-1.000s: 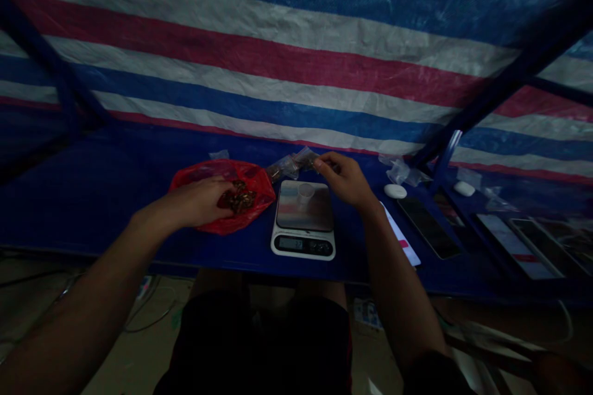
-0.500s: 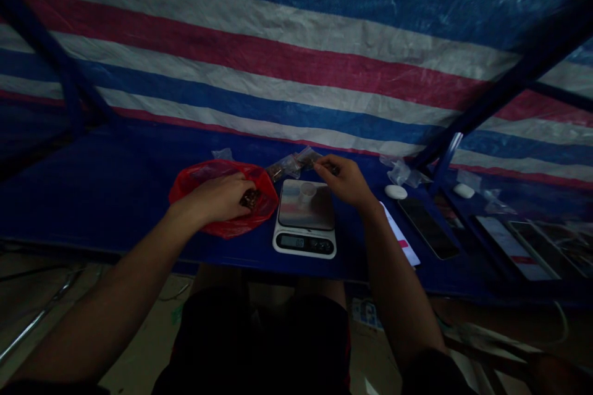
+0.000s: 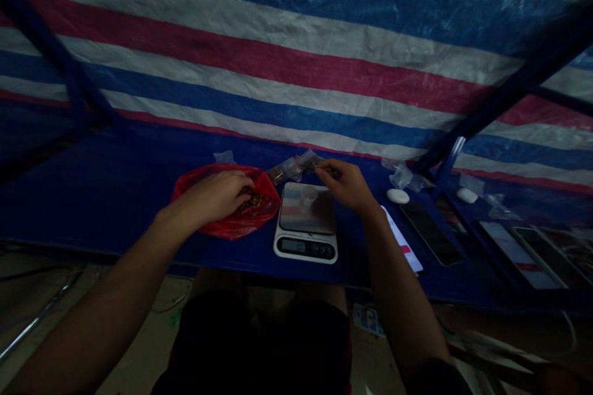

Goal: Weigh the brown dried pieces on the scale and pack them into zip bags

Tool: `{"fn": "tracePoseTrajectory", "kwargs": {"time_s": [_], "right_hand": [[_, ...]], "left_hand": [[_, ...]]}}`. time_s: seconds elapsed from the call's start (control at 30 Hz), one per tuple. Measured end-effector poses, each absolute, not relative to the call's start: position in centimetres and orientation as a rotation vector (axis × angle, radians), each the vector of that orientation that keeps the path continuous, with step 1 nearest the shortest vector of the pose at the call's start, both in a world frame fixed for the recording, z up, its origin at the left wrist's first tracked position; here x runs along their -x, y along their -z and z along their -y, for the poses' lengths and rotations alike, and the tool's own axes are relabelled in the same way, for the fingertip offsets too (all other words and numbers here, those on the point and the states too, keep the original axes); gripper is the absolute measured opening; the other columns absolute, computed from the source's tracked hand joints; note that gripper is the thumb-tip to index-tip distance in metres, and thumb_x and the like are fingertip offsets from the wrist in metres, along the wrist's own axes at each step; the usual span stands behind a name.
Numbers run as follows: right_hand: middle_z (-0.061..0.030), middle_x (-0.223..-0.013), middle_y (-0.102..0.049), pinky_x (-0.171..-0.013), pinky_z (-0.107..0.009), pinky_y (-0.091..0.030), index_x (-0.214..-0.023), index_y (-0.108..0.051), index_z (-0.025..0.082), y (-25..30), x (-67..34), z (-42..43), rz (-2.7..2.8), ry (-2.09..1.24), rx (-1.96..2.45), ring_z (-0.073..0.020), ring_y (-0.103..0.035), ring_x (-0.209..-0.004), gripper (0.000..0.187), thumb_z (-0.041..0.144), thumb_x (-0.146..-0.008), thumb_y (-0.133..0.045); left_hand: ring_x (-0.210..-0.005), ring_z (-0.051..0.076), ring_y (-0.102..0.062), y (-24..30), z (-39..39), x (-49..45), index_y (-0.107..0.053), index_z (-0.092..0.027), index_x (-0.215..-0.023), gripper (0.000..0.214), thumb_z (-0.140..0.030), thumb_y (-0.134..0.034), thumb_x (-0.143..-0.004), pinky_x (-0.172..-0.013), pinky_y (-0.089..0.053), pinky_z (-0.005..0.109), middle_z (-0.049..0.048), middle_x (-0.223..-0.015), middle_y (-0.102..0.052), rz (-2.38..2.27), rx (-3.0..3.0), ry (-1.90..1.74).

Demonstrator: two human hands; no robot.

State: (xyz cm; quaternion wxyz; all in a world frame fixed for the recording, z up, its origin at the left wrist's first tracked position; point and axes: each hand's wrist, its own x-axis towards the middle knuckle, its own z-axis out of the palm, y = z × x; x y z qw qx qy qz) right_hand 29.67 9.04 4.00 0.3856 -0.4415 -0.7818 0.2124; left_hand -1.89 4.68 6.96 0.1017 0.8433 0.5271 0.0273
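A dark blue tabletop (image 3: 92, 191) carries a crumpled red plastic bag (image 3: 269, 197) left of centre, a white digital kitchen scale (image 3: 304, 249) mid-table, and crinkled clear plastic packets (image 3: 288, 170) towards the far edge, (the right side is more crowded) with a white oval case (image 3: 397, 196), a black smartphone (image 3: 430, 233) and a white paper slip (image 3: 402, 249).

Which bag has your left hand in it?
The red plastic bag: the left hand reaches into it, among brown bits. The other bags, clear plastic bags, lie crumpled behind the white digital scale, with no hand inside.
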Motion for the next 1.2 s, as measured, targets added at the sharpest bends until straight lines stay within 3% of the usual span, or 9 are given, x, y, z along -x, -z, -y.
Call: {"fn": "tracePoseTrajectory", "kwargs": {"time_s": [0.13,0.23,0.3,0.43,0.53,0.7,0.8,1.03,1.2], "right_hand": [[-0.0045,-0.089,-0.077,-0.073,-0.031,-0.047,-0.095,-0.075,0.019,-4.3,-28.9,-8.4,2.009,-0.498,1.04,-0.0186,-0.066,-0.077,0.02,0.035,-0.101,-0.063],[-0.0047,-0.088,-0.075,-0.077,-0.032,-0.046,-0.088,-0.07,0.02,-4.9,-27.0,-7.8,2.099,-0.401,1.024,-0.0195,-0.065,-0.081,0.018,0.034,-0.099,-0.069],[-0.0061,-0.09,-0.075,-0.081,-0.033,-0.046,-0.088,-0.067,0.019,-5.4,-25.0,-7.6,2.244,-0.294,1.053,-0.0217,-0.065,-0.087,0.018,0.033,-0.097,-0.074],[-0.0146,-0.102,-0.077,-0.087,-0.038,-0.044,-0.102,-0.071,0.015,-6.5,-20.5,-7.9,2.593,-0.038,1.195,-0.0305,-0.068,-0.101,0.025,0.039,-0.096,-0.077],[-0.0172,-0.107,-0.079,-0.085,-0.038,-0.043,-0.114,-0.071,0.014,-7.3,-18.4,-8.2,2.756,-0.01,1.28,-0.031,-0.071,-0.098,0.018,0.025,-0.102,-0.064],[-0.0106,-0.106,-0.08,-0.073,-0.033,-0.04,-0.124,-0.066,0.019,-9.2,-18.2,-7.7,2.519,-0.257,1.271,-0.026,-0.073,-0.091,0.024,0.021,-0.108,-0.048],[-0.0123,-0.107,-0.081,-0.075,-0.033,-0.043,-0.128,-0.067,0.018,-9.6,-18.8,-7.1,2.514,-0.291,1.342,-0.0271,-0.073,-0.092,0.028,0.019,-0.108,-0.048],[-0.02,-0.127,-0.073,-0.09,-0.037,-0.05,-0.12,-0.077,0.013,-9.0,-17.9,-5.0,2.507,-0.07,1.264,-0.0298,-0.068,-0.113,0.035,0.011,-0.107,-0.044],[-0.0142,-0.115,-0.08,-0.088,-0.032,-0.053,-0.114,-0.078,0.012,-7.8,-14.5,-4.6,2.83,-0.457,0.954,-0.0234,-0.074,-0.103,0.023,0.012,-0.101,-0.059]], "left_hand": [[-0.114,0.037,-0.074,-9.0,-1.9,4.8,-0.074,-0.023,-0.122,0.049,-0.053,-0.038,-0.107,-0.094,-0.057,0.052,0.0144,-0.13,-0.076,-2.078,-2.327,-0.33],[-0.116,0.052,-0.072,-8.7,-0.8,8.4,-0.063,-0.023,-0.14,0.084,-0.088,-0.048,-0.089,-0.09,-0.055,0.063,0.0225,-0.127,-0.076,-2.495,-1.763,-0.173],[-0.118,0.055,-0.072,-7.5,-0.8,10.3,-0.055,-0.019,-0.15,0.101,-0.094,-0.053,-0.081,-0.091,-0.055,0.063,0.0229,-0.121,-0.078,-2.445,-1.607,-0.115],[-0.118,0.04,-0.074,-5.8,-1.3,10.8,-0.047,-0.017,-0.155,0.092,-0.075,-0.066,-0.086,-0.093,-0.062,0.048,0.0173,-0.138,-0.074,-1.883,-1.77,-0.401],[-0.111,0.031,-0.076,-7.6,-1.3,9.4,-0.042,-0.017,-0.16,0.082,-0.051,-0.066,-0.09,-0.089,-0.065,0.042,0.0157,-0.144,-0.071,-1.695,-1.742,-0.656],[-0.095,0.025,-0.076,-12.2,-0.9,8.1,-0.068,-0.025,-0.137,0.048,-0.025,-0.053,-0.091,-0.085,-0.064,0.039,0.0032,-0.123,-0.08,-1.726,-1.814,-0.686],[-0.104,0.027,-0.075,-12.0,-1.0,8.1,-0.076,-0.023,-0.128,0.043,-0.029,-0.054,-0.092,-0.093,-0.063,0.04,0.0051,-0.123,-0.079,-1.721,-1.957,-0.531],[-0.133,0.037,-0.064,-9.9,0.5,8.6,-0.075,-0.026,-0.131,0.054,-0.065,-0.052,-0.102,-0.117,-0.05,0.053,0.0112,-0.135,-0.071,-1.925,-2.273,-0.348],[-0.125,0.034,-0.066,-10.5,0.2,6.1,-0.075,-0.023,-0.115,0.033,-0.039,-0.049,-0.102,-0.111,-0.053,0.048,0.0107,-0.132,-0.07,-1.807,-2.438,-0.572]]}}
